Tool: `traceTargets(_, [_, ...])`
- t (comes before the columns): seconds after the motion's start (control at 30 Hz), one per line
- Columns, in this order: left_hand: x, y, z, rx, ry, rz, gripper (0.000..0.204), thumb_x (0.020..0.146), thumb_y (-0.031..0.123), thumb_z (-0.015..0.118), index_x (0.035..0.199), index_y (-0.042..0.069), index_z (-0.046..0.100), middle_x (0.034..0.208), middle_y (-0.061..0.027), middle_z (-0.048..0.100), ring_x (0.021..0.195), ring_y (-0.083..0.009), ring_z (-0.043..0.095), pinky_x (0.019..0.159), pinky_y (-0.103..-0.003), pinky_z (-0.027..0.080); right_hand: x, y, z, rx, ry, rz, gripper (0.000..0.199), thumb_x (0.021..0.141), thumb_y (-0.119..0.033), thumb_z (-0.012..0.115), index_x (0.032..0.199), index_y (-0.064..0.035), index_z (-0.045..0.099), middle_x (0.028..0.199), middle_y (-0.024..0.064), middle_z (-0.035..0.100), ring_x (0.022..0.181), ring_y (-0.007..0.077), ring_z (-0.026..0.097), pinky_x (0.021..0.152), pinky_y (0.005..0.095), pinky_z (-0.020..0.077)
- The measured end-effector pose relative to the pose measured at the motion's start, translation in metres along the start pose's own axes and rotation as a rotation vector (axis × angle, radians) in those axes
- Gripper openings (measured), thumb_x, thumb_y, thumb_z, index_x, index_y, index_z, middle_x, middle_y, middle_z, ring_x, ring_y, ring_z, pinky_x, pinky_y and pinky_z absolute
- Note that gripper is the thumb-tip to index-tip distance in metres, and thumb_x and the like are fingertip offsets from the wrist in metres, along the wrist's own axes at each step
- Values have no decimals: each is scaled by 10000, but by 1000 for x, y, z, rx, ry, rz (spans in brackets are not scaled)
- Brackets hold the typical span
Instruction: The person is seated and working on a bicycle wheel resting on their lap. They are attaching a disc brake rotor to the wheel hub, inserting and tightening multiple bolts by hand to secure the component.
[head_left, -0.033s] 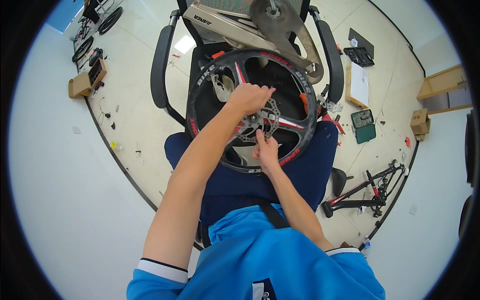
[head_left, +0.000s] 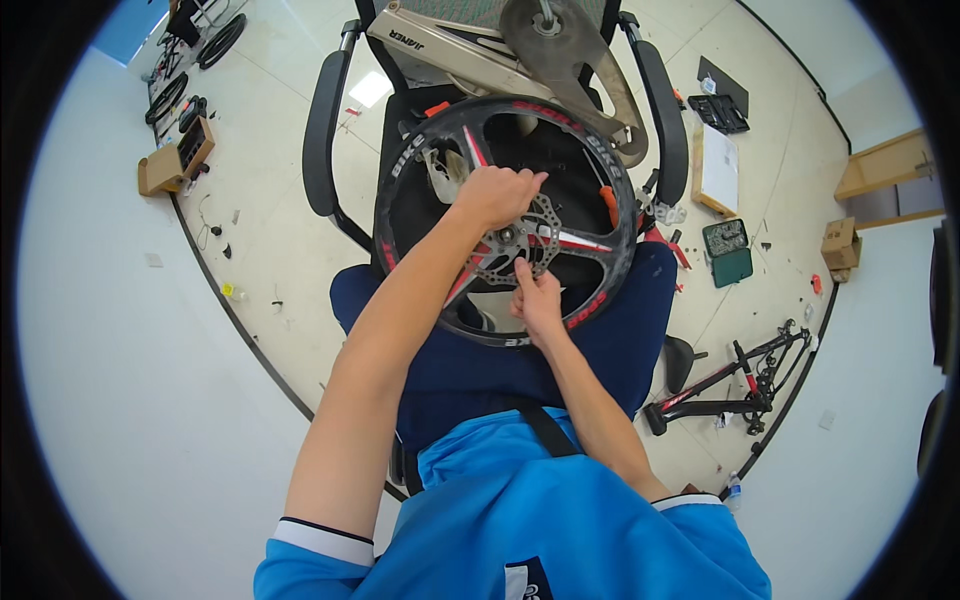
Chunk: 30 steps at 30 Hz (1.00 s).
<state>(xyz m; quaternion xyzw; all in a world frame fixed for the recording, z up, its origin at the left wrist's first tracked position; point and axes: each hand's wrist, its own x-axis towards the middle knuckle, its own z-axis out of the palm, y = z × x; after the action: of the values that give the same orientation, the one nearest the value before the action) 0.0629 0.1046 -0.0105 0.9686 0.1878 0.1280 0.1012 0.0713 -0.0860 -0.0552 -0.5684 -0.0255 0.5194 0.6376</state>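
Observation:
A black bicycle wheel (head_left: 624, 245) with thick red and white spokes lies in front of me, over a chair seat and my knees. A perforated silver brake disc (head_left: 547, 222) surrounds its hub. Above the disc's upper left part, my left hand (head_left: 497, 197) is closed in a fist, knuckles up; whatever it grips is hidden beneath it. My right hand (head_left: 541, 303) is at the disc's lower edge. Its thumb presses the disc from above and the other fingers curl below, partly out of sight.
A beige bike frame part with a crank (head_left: 460, 55) rests on the chair's far side, between its black armrests (head_left: 320, 135). On the floor at right are a black bike frame (head_left: 735, 390), a saddle (head_left: 680, 362), a green case (head_left: 730, 265) and a white board (head_left: 716, 170). A cardboard box (head_left: 160, 172) stands left.
The wheel has turned slightly counterclockwise. My right hand has shifted a little to the right with it, while my left hand stays almost in place.

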Motion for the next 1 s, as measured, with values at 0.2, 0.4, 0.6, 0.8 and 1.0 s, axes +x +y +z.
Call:
traceTargets(0.2, [-31, 0, -18, -185, 301, -332, 416, 1048, 319, 440, 846, 16, 641, 705, -221, 641, 681, -455, 623, 615, -526, 482, 28, -63, -33, -613, -237, -339, 352, 949, -295, 709, 756, -13, 623, 611, -61, 483, 602, 34, 397, 524, 260, 338])
traceTargets(0.4, [-58, 10, -6, -599, 573, -851, 556, 1064, 377, 397, 797, -60, 613, 757, -279, 630, 766, -506, 594, 672, -538, 427, 58, -159, -10, -1231, -282, -545, 523, 806, -394, 814, 684, 47, 561, 591, 153, 543, 541, 269, 522, 560, 375, 436])
traceTargets(0.6, [-64, 27, 14, -585, 624, -1094, 566, 1069, 374, 371, 822, -58, 640, 797, -293, 654, 817, -513, 610, 725, -576, 433, 83, -163, -1, -1433, -352, -554, 559, 803, -459, 795, 693, 40, 567, 611, 159, 554, 572, 337, 504, 577, 405, 431])
traceTargets(0.8, [-70, 23, 27, -578, 591, -1121, 574, 1068, 385, 364, 829, -52, 649, 815, -295, 660, 828, -528, 604, 740, -583, 443, 87, -146, -6, -1385, -313, -514, 578, 805, -481, 785, 707, 49, 575, 627, 175, 563, 598, 340, 535, 585, 410, 435])
traceTargets(1.0, [-86, 22, 17, -1078, 489, -1153, 489, 1065, 367, 426, 827, -19, 608, 659, -122, 611, 638, -254, 629, 649, -408, 491, 83, -125, -35, -1158, 28, -553, 554, 1004, -486, 487, 820, 18, 630, 725, 188, 617, 705, 365, 611, 678, 404, 467])
